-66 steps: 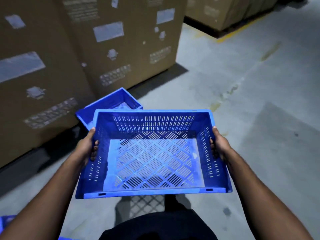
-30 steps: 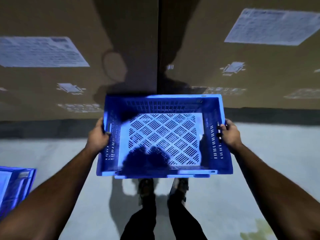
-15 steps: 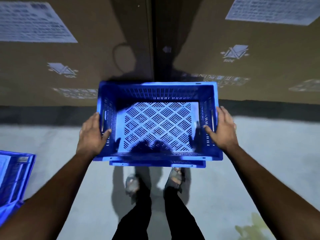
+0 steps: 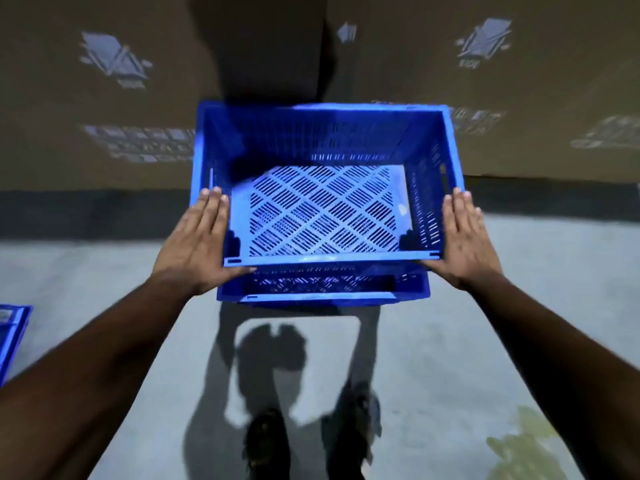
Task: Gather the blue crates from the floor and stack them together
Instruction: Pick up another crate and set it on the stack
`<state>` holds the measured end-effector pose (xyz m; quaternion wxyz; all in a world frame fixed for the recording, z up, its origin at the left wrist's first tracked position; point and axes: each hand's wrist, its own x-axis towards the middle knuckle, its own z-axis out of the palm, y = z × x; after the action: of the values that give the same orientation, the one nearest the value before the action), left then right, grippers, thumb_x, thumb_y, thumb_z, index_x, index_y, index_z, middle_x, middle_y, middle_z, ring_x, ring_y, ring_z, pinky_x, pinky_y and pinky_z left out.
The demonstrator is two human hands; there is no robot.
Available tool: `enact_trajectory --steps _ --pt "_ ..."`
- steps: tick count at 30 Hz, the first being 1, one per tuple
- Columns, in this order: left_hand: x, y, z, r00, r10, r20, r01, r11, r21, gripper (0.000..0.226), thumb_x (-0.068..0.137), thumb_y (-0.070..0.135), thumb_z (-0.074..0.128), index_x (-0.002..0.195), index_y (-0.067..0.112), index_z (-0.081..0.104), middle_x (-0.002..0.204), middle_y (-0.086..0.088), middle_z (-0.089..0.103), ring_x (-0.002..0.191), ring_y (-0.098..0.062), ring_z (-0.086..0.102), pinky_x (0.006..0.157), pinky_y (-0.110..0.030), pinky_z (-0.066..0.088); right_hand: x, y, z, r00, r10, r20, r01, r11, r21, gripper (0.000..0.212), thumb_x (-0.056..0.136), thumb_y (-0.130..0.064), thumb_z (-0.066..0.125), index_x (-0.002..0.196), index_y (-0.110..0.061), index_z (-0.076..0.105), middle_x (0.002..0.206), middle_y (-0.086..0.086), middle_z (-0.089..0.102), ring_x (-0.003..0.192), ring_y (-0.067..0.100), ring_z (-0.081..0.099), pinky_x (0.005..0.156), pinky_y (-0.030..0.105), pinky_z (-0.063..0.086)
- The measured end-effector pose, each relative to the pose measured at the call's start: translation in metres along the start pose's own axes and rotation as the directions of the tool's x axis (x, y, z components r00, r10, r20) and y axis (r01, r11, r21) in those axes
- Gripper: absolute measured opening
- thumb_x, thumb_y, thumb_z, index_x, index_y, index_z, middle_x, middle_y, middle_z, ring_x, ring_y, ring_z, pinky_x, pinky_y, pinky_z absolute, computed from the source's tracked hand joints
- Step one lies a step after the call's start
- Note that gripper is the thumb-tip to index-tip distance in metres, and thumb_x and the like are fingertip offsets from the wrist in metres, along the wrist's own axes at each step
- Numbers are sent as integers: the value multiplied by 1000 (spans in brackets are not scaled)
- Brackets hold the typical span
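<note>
While my left hand (image 4: 199,244) and right hand (image 4: 465,237) press flat, fingers straight, on the side rims, the blue slotted plastic crate (image 4: 325,202) sits nested in a lower blue crate (image 4: 322,289) on the grey concrete floor (image 4: 450,358), against brown cardboard boxes (image 4: 104,98); open floor lies behind.

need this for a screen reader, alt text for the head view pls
A blue crate sits nested on a lower crate on a grey floor, left hand and right hand flat against its sides. Cardboard boxes stand behind.
</note>
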<state>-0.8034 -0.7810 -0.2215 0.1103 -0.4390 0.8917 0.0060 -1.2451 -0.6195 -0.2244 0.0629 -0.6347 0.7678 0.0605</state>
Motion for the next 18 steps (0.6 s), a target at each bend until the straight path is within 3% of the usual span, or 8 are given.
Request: enact_trajectory --steps 6,9,12,18 --pt "-3 3 13 990 -80 -120 73 995 -60 132 63 88 34 150 -7 6 160 -24 2 150 -29 -7 123 -40 2 -10 -4 6 1000 26 -2 -26 1000 17 130 68 -96 17 153 0 -3 162 20 -9 150 30 -13 122 50 -3" --pt "-15 13 13 984 -152 -87 135 975 -176 138 61 96 28 150 -4 -4 160 -22 -7 149 -27 -14 122 -43 0 -9 1 8 1000 12 -14 -12 1000 7 131 67 -97 15 153 1 -3 163 20 -7 151 31 -11 122 51 0" --pt "-31 23 16 979 -194 -70 178 966 -186 138 61 97 30 151 -2 -6 161 -19 -9 149 -28 -13 121 -48 3 -4 7 7 1000 -1 -25 1 1000 -1 131 66 -96 13 154 1 0 163 20 -3 151 31 -7 122 53 8" --pt "-15 8 2 994 -111 -1 110 983 -151 140 57 101 17 151 -1 -6 161 -18 -10 149 -28 -14 121 -49 -1 -44 -8 20 995 74 -70 -73 997 21 131 69 -95 23 152 4 5 161 24 6 151 34 1 122 50 7"
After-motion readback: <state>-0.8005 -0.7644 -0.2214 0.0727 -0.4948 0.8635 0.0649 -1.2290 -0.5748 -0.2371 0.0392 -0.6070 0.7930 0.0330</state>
